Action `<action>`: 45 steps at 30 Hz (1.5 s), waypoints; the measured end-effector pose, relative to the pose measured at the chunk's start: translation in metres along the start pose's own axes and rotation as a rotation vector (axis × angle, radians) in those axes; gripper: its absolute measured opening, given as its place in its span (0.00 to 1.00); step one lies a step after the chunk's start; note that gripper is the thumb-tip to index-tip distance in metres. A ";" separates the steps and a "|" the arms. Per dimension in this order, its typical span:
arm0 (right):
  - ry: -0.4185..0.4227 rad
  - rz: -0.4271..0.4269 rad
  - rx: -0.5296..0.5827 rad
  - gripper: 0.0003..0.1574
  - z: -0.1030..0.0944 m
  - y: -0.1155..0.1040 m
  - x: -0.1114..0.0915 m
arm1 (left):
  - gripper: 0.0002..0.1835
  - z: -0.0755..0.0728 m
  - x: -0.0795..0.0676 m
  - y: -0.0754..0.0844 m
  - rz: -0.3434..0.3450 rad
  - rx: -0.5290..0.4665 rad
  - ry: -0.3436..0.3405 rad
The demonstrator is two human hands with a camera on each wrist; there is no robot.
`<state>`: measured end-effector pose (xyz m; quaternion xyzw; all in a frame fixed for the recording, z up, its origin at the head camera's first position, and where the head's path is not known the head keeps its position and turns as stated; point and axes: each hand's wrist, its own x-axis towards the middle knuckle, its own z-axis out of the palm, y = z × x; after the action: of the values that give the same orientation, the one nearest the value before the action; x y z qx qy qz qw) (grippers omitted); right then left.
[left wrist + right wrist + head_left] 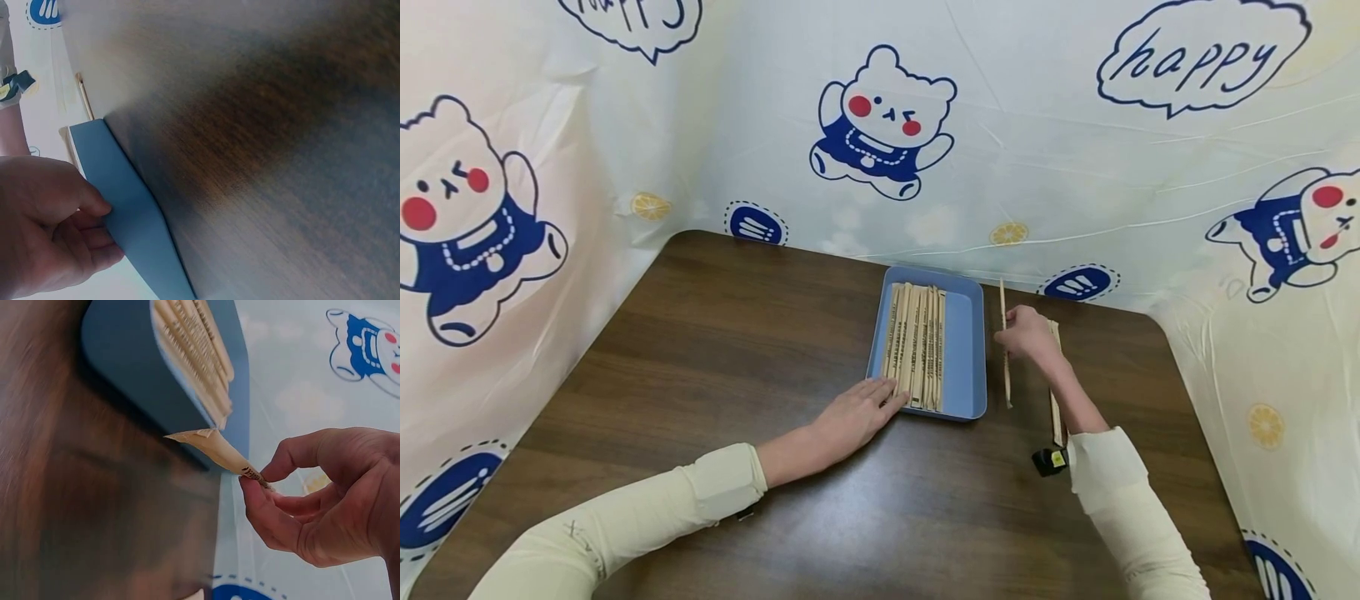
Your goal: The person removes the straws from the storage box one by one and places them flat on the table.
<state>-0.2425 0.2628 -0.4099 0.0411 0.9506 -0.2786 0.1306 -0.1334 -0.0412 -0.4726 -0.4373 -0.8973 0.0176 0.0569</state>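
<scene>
A blue tray (964, 350) holds a row of paper-wrapped chopsticks (913, 342) with dark print, lying side by side along its left and middle. My left hand (857, 421) rests on the tray's near left corner; in the left wrist view its thumb and fingertips touch the blue wall (134, 231). To the right of the tray, my right hand (1030, 337) pinches one wrapped pair of chopsticks (1006, 367) between thumb and fingertips. In the right wrist view this wrapper (219, 450) slants from the fingertips, its far end overlapping the tray's edge.
Under the right forearm, more wrapped chopsticks (1056, 417) lie on the brown wooden table (737, 350), partly hidden. A small black device (1049, 461) sits at the right wrist. Cartoon-printed cloth (1030, 167) hangs around the back and sides of the table.
</scene>
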 end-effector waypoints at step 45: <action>0.051 0.136 -0.010 0.09 -0.015 0.119 -0.024 | 0.26 0.000 -0.001 0.001 -0.004 -0.014 0.008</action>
<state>-0.2044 0.3707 -0.4530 0.1120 0.9499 -0.2634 0.1254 -0.1323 -0.0412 -0.4729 -0.4361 -0.8980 0.0095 0.0574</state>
